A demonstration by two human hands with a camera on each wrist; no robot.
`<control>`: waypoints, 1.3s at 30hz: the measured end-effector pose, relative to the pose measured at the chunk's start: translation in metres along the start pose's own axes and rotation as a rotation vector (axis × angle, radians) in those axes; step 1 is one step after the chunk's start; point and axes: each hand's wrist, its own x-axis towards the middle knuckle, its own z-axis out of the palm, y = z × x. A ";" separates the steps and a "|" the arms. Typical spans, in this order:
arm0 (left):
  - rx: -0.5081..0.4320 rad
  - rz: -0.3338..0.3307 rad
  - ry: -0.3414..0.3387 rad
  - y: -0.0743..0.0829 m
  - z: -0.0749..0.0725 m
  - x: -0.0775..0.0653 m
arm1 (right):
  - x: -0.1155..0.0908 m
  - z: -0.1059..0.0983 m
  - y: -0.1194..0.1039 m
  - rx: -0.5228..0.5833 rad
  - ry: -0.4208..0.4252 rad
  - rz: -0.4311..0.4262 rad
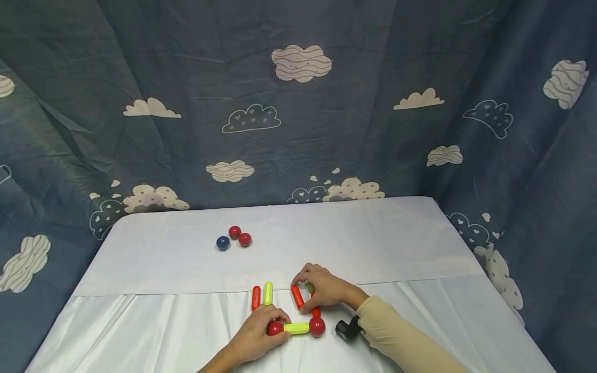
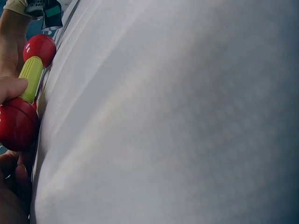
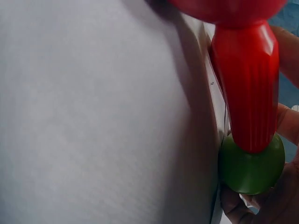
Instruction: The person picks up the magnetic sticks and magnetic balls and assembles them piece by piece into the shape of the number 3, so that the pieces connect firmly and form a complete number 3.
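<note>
In the head view my left hand [image 1: 254,334] grips a red ball [image 1: 275,327], its thumb lying along a yellow-green stick [image 2: 32,77] joined to that ball. At the stick's other end sits a second red ball [image 1: 317,326]. From there a red stick [image 3: 247,84] runs to a green ball [image 3: 252,165], mostly hidden by my right hand in the head view. Between thumb and finger, my right hand [image 1: 324,287] pinches a separate-looking red stick [image 1: 297,297] by its two ends, beside the green ball.
Just beyond my left hand lie a red stick [image 1: 256,298] and a yellow-green stick [image 1: 268,293]. Farther back are a blue ball [image 1: 223,243] and two red balls [image 1: 244,239]. A black device [image 1: 347,329] is at the right wrist. A cloud-print curtain [image 1: 298,129] hangs behind the white-covered table [image 1: 373,238].
</note>
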 end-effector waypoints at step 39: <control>-0.008 -0.023 -0.034 0.004 -0.003 0.000 | 0.020 -0.022 0.049 0.911 0.242 0.207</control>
